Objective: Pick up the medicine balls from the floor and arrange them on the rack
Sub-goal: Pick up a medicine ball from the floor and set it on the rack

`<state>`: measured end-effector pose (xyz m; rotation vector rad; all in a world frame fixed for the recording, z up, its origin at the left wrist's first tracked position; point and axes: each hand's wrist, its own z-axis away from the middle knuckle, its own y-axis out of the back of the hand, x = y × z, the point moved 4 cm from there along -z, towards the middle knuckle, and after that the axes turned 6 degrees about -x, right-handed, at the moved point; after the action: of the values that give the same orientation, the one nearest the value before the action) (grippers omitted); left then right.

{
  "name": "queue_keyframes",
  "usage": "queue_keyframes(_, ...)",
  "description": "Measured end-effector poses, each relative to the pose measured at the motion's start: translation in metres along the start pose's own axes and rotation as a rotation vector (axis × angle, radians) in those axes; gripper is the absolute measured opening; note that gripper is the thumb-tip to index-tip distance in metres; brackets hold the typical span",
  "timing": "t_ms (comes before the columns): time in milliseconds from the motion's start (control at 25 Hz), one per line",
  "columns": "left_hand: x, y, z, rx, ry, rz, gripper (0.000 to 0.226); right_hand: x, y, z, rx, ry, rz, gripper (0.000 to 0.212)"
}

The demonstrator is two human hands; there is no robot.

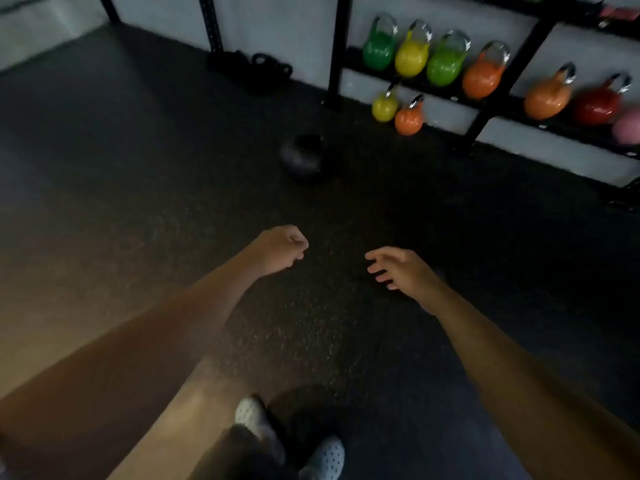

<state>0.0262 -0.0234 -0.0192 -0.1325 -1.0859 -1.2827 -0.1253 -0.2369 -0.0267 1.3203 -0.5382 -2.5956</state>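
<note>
A black medicine ball lies on the dark rubber floor ahead of me, near the foot of the black rack. Another dark ball sits on the floor right by my feet. My left hand is held out with its fingers curled into a loose fist, holding nothing. Beside it, my right hand has its fingers spread and is also empty. Both hands hover well short of the far ball. The picture is blurred.
Green, yellow, orange and red kettlebells fill the rack's shelf at the upper right. Two small kettlebells stand on the floor under it. Black gear lies by an upright at the back wall. My grey perforated shoes show at the bottom.
</note>
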Motion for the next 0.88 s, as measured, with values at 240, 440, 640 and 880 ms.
queue_keyframes(240, -0.137, -0.055, -0.010, -0.112, 0.262, -0.043, 0.049, 0.091, -0.079, -0.062, -0.255, -0.190, 0.387, 0.034)
queue_keyframes(440, -0.189, -0.076, -0.013, -0.129, 0.410, 0.087, 0.049, 0.126, -0.100, -0.098, -0.433, -0.330, 0.558, 0.037)
queue_keyframes(640, -0.198, -0.080, -0.043, -0.155, 0.483, 0.106, 0.039, 0.118, -0.075, -0.150, -0.430, -0.303, 0.562, 0.036)
queue_keyframes(880, -0.169, -0.059, -0.132, -0.165, 0.602, 0.190, 0.034, 0.083, 0.003, -0.254, -0.402, -0.248, 0.582, 0.032)
